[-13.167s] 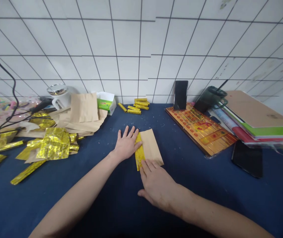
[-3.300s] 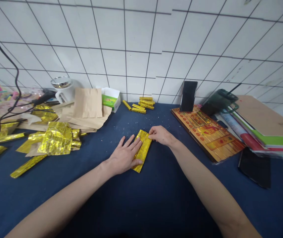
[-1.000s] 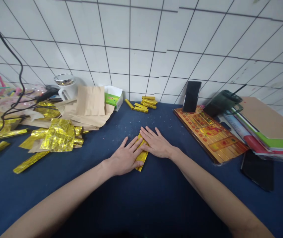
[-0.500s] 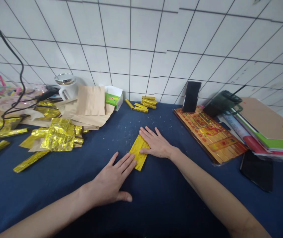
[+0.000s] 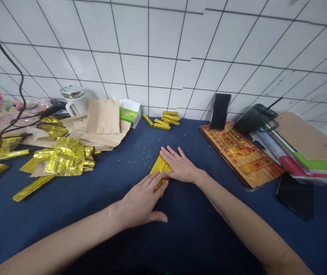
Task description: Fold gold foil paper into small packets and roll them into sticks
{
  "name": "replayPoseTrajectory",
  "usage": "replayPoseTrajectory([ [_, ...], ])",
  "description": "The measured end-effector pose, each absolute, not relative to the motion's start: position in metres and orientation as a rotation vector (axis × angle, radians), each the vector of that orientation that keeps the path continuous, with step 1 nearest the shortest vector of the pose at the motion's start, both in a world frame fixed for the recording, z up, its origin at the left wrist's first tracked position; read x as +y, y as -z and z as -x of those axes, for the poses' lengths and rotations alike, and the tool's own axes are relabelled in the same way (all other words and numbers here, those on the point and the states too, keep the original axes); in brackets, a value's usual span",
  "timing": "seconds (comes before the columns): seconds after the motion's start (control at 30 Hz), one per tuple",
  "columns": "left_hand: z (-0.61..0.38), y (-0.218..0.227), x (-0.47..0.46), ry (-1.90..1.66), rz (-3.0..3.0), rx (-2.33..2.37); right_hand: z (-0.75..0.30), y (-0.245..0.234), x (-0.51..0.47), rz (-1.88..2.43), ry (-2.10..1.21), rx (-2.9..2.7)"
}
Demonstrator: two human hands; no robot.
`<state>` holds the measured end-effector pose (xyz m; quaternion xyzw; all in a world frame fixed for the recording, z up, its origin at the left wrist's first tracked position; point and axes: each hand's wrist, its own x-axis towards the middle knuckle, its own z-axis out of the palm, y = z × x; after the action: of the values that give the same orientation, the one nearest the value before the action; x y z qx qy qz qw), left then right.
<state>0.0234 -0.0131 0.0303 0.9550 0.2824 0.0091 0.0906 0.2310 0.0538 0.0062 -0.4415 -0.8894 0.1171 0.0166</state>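
A piece of gold foil paper (image 5: 158,165) lies on the dark blue tabletop in front of me, partly covered by both hands. My right hand (image 5: 179,166) rests flat on its right side with the fingers stretched out. Across its lower part lies my left hand (image 5: 143,196), fingers extended over the foil and the thumb held apart on the table side. The left fingertips reach the right thumb. Several narrow gold foil rolls (image 5: 167,120) are grouped beyond the hands, near the wall.
Crumpled gold foil (image 5: 65,156) and brown paper (image 5: 103,116) are piled on the left by a white mug (image 5: 78,105) and a black cable (image 5: 22,82). To the right stand a phone (image 5: 220,111), an orange-gold printed pack (image 5: 242,156), a dark cup (image 5: 256,119) and stacked folders (image 5: 309,141).
My left hand has slid right and slightly up across the foil, covering more of its lower part. The right hand stays in nearly the same place.
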Motion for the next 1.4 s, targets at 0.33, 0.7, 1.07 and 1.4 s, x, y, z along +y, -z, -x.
replayPoseTrajectory([
  [0.33, -0.011, -0.016, -0.020, 0.058, -2.750, 0.783, -0.231, -0.006, 0.055, 1.374, -0.389, -2.765],
  [0.7, 0.000, -0.012, -0.028, 0.106, -2.728, 0.726, -0.230, -0.005, 0.056, 1.387, -0.422, -2.752],
  [1.07, 0.000, -0.019, -0.035, 0.151, -2.702, 0.765, -0.229, -0.009, 0.055, 1.412, -0.456, -2.755],
  [1.4, -0.001, -0.023, -0.041, 0.221, -2.667, 0.804, -0.229, -0.010, 0.054, 1.430, -0.454, -2.761],
])
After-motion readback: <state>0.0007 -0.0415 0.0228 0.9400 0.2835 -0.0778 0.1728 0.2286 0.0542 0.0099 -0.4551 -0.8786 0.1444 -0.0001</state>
